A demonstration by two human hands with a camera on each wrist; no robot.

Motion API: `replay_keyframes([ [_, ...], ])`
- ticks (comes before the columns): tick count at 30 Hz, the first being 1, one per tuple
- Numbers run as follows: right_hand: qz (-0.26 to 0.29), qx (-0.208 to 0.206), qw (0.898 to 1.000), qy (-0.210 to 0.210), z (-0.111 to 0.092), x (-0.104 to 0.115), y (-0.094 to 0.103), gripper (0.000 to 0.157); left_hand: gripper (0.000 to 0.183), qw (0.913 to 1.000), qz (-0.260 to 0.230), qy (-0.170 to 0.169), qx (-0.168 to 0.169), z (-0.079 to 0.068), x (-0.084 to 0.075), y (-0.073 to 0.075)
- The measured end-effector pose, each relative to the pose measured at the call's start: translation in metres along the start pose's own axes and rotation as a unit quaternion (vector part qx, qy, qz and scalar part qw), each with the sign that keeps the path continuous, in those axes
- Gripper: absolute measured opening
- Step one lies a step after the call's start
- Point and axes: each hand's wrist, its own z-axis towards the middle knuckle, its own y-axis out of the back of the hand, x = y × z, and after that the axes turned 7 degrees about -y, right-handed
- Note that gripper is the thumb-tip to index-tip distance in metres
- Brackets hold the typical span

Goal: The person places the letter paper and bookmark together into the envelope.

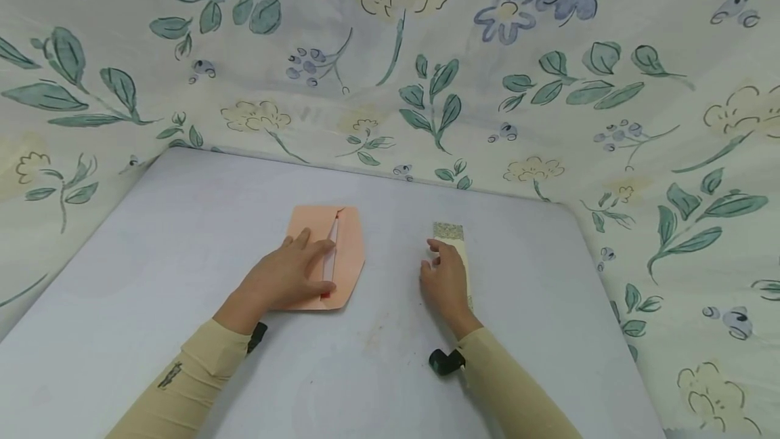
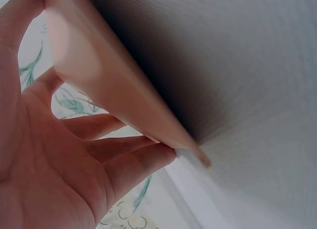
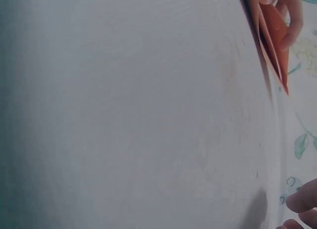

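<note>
A peach paper envelope (image 1: 351,249) lies on the table left of centre, with a long slit down its face showing white inside and a little red at both ends. My left hand (image 1: 277,280) rests on it with fingers spread, thumb and fingertips at the slit. In the left wrist view those fingertips (image 2: 161,154) touch the envelope's surface. To the right lies a flat cream strip (image 1: 447,231) with a speckled gold-grey band at its far end. Over its left side is my right hand (image 1: 447,283), fingers loosely bent and holding nothing visible; it hides part of the strip.
The white tabletop (image 1: 378,371) has faint brownish smudges between the hands. A floral cloth (image 1: 341,53) rises behind the table's far edge and along both sides. A dark wrist camera (image 1: 447,362) sticks out beside the right sleeve, near the tabletop.
</note>
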Motion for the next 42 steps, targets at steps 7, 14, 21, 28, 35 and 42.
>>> replay_keyframes([
  [7, 0.001, 0.002, 1.0, -0.023, 0.0, -0.006, 0.005, 0.043, 0.08, 1.0, -0.002, -0.006, -0.001, 0.0, 0.001, -0.001],
  [14, -0.003, -0.007, 0.999, -0.032, 0.0, -0.011, 0.01, 0.043, 0.08, 1.0, -0.004, -0.006, -0.002, 0.0, 0.0, -0.001],
  [21, -0.011, -0.007, 0.999, -0.034, 0.001, -0.016, 0.016, 0.044, 0.08, 1.0, -0.003, -0.005, -0.004, 0.001, 0.0, -0.002],
  [28, -0.028, -0.021, 0.999, -0.031, 0.0, -0.022, 0.021, 0.047, 0.081, 1.0, -0.004, -0.001, -0.003, 0.002, 0.0, -0.002],
  [35, -0.038, -0.027, 0.998, -0.039, 0.0, -0.026, 0.025, 0.056, 0.08, 1.0, -0.003, -0.002, -0.006, 0.002, -0.001, -0.001],
  [42, -0.037, -0.03, 0.998, -0.043, -0.001, -0.027, 0.027, 0.061, 0.081, 1.0, -0.007, 0.003, 0.0, 0.003, -0.001, -0.001],
])
